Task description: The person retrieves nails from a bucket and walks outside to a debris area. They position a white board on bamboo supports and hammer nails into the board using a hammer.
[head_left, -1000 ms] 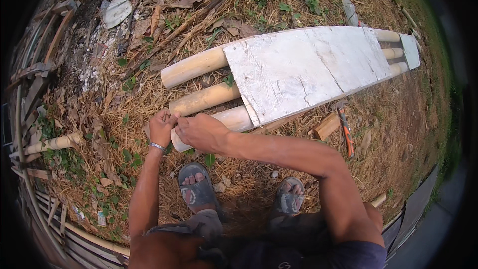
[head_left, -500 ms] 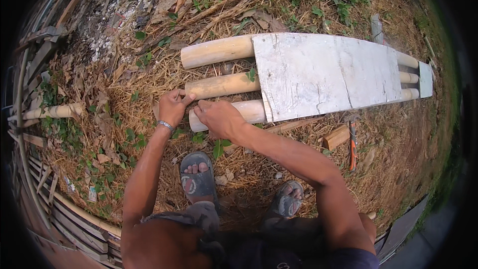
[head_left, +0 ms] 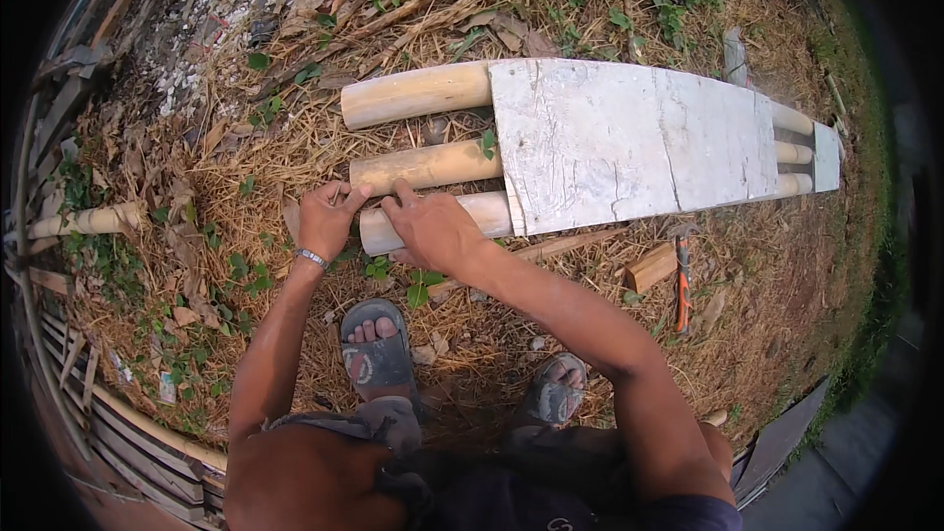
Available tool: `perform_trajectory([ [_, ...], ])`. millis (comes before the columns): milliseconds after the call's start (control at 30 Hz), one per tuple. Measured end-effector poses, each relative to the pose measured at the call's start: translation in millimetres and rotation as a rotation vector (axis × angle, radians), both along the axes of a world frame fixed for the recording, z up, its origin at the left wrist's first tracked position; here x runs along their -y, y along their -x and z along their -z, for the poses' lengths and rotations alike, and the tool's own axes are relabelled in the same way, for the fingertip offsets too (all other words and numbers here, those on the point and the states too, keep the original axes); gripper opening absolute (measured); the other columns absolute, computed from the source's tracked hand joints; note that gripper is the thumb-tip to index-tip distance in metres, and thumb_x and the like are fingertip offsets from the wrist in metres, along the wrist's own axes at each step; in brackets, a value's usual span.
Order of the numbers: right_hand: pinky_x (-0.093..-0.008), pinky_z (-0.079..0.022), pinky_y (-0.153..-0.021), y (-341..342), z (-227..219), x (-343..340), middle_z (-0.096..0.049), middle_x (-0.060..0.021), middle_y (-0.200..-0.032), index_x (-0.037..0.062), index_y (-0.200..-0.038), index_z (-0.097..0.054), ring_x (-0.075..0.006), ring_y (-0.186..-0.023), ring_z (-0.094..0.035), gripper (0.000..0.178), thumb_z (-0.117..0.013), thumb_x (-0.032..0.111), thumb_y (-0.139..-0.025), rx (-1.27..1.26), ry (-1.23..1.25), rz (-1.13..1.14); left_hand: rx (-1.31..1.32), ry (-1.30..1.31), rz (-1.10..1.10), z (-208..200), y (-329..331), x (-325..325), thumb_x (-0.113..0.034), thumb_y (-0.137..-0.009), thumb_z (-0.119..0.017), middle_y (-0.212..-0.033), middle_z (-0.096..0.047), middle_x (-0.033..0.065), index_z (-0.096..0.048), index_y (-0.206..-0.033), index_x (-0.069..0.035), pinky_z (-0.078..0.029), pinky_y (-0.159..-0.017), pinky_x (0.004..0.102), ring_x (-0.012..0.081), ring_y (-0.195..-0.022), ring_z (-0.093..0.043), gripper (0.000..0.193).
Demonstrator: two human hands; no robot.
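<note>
Three pale bamboo poles lie roughly side by side under a white-painted board (head_left: 639,143), their cut ends sticking out to the left. At the cut end of the middle bamboo pole (head_left: 433,166) is my left hand (head_left: 327,221). Its thumb and fingertips are pinched together against the rim; whatever is between them is hidden. My right hand (head_left: 435,231) straddles the nearest bamboo pole (head_left: 489,212), thumb on the near side and fingers over the top. Its fingertips reach the middle pole's near side. Untouched, the far bamboo pole (head_left: 418,96) lies beyond.
An orange-handled hammer (head_left: 682,285) lies to the right beside a short wood block (head_left: 650,267). A thin wooden strip (head_left: 570,245) rests along the board's near edge. Straw and leaves cover the ground. Slatted wood (head_left: 147,452) stands at lower left.
The whole view has shifted slightly, so everything sits a little further left. My right hand's fingers have spread and stretched toward the middle pole. My left hand stays at that pole's end.
</note>
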State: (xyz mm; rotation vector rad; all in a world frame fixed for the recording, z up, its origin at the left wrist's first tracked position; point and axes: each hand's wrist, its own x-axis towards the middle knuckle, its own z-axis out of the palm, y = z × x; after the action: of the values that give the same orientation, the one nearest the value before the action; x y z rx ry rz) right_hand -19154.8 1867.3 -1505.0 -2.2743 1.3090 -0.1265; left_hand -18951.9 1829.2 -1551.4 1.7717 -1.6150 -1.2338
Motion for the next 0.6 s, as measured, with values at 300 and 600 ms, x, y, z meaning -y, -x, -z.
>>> perform_trajectory([
  [300, -0.0489, -0.051, -0.076, 115.8, -52.9, 36.1, -0.065, -0.0299, -0.083, -0.0068, -0.108, -0.057, -0.0444, -0.083, -0.065, 0.026, -0.048, 0.002, -0.086, 0.3, -0.031, 0.681, 0.01, -0.092, -0.022, -3.1, -3.4, 3.2, -0.03, -0.086, -0.076, -0.058, -0.044, -0.0081, -0.066, -0.077, -0.001, -0.026, -0.048, 0.0232, 0.0028, -0.055, -0.033, 0.031],
  [600, -0.0525, -0.049, -0.072, 198.9, -47.8, 10.0, -0.064, -0.0275, -0.073, -0.0031, -0.087, -0.06, -0.0452, -0.073, -0.063, 0.019, -0.048, 0.012, -0.088, -0.079, -0.316, 0.189, 0.013, -0.066, -0.012, 6.6, -9.6, -2.5, -0.028, -0.088, -0.075, -0.066, -0.05, -0.0084, -0.068, -0.082, -0.001, -0.027, -0.052, 0.0217, 0.0022, -0.059, -0.035, 0.029],
])
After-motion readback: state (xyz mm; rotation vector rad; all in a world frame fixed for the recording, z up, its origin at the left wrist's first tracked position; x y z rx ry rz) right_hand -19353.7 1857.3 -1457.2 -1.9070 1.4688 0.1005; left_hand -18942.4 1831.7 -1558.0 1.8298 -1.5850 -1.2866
